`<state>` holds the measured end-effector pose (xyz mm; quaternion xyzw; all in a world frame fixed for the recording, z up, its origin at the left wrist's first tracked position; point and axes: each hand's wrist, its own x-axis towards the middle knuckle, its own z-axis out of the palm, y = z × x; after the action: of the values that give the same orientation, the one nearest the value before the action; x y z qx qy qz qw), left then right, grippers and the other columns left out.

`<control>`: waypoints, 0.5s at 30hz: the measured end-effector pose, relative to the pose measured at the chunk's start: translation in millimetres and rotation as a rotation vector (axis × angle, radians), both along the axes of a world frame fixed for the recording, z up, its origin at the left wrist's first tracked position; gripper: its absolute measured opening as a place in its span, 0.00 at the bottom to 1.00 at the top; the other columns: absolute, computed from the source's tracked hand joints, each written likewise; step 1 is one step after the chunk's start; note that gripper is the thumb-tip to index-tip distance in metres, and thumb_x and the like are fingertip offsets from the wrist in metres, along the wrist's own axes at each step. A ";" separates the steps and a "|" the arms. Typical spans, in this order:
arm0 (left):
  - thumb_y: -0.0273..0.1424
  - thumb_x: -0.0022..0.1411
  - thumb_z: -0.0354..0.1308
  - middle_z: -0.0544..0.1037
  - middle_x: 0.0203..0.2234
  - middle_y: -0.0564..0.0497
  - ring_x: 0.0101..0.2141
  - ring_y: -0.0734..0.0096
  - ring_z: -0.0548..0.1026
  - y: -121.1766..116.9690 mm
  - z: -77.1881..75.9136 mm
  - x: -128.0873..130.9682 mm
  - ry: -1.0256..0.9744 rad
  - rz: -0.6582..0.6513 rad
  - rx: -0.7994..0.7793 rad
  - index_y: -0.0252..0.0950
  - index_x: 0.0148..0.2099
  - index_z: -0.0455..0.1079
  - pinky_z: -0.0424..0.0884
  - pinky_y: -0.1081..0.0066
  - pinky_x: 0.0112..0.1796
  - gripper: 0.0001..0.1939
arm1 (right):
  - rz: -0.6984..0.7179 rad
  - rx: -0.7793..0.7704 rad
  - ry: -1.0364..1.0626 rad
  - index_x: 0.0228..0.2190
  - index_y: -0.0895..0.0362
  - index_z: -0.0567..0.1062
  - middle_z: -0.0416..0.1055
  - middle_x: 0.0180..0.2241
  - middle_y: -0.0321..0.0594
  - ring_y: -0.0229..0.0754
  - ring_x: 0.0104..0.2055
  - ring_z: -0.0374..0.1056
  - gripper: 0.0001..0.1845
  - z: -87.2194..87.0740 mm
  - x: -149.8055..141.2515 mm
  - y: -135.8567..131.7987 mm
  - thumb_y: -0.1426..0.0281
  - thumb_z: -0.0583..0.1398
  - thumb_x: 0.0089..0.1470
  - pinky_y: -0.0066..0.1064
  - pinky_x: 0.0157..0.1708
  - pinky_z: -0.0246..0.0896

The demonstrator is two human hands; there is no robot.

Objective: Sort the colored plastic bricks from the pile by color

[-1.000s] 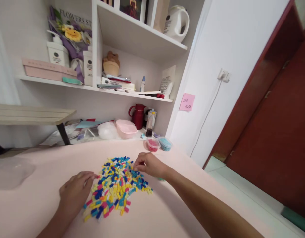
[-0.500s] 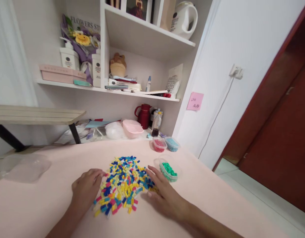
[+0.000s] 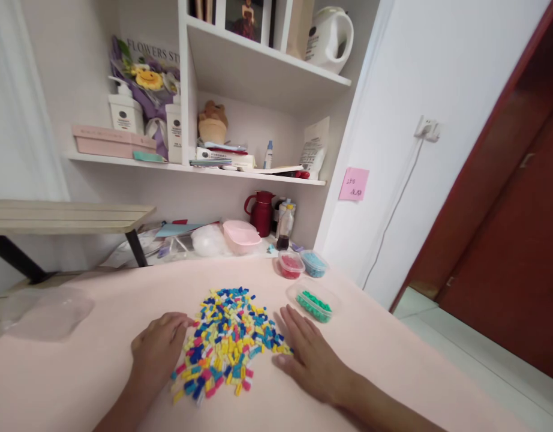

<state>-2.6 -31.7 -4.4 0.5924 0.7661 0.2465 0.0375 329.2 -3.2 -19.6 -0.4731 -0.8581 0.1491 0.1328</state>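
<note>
A spread pile of small colourful plastic pieces, in yellow, blue, teal, pink and white, lies on the pink table surface. At the pile's left edge rests my left hand, its fingers loosely bent and its fingertips next to a reddish piece; the underside of the fingers is hidden. My right hand lies flat at the right edge, palm down, thumb apart, holding nothing. Just beyond its fingertips stands a clear tub of green pieces.
Further back stand a tub of red pieces and a tub of light blue pieces. A clear plastic container sits at the far left. Behind the table are a pink bowl, a bottle and a red jug.
My right hand has slid rightward, away from the pile's right side. The tub of green pieces has shifted slightly right and turned. My left hand stays at the pile's left edge.
</note>
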 end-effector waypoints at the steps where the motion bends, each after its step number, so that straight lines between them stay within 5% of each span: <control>1: 0.32 0.66 0.43 0.79 0.48 0.57 0.52 0.63 0.72 0.6 -0.5 -0.4 0.003 0.000 -0.001 0.48 0.40 0.79 0.62 0.62 0.51 0.21 | 0.025 0.008 -0.007 0.68 0.55 0.45 0.36 0.70 0.46 0.54 0.71 0.30 0.45 -0.4 -5.2 -1.4 0.45 0.51 0.59 0.51 0.67 0.31; 10: 0.33 0.65 0.42 0.80 0.47 0.56 0.52 0.64 0.74 2.9 1.0 -3.5 0.037 0.010 0.004 0.47 0.40 0.79 0.65 0.65 0.51 0.21 | 0.067 -0.003 0.102 0.68 0.55 0.42 0.32 0.70 0.51 0.58 0.71 0.31 0.44 20.3 -76.3 9.5 0.50 0.52 0.60 0.56 0.65 0.30; 15: 0.36 0.64 0.42 0.81 0.45 0.56 0.51 0.63 0.75 9.5 -10.7 -12.3 0.004 0.017 0.067 0.48 0.39 0.79 0.66 0.64 0.52 0.21 | 0.227 0.034 0.292 0.68 0.52 0.42 0.33 0.70 0.49 0.56 0.71 0.31 0.41 27.6 -91.6 7.6 0.49 0.50 0.62 0.56 0.65 0.30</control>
<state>-14.9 -22.2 -15.0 0.5874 0.7624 0.2711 0.0143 237.6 4.4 8.0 -0.3440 -0.8801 0.2156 0.2462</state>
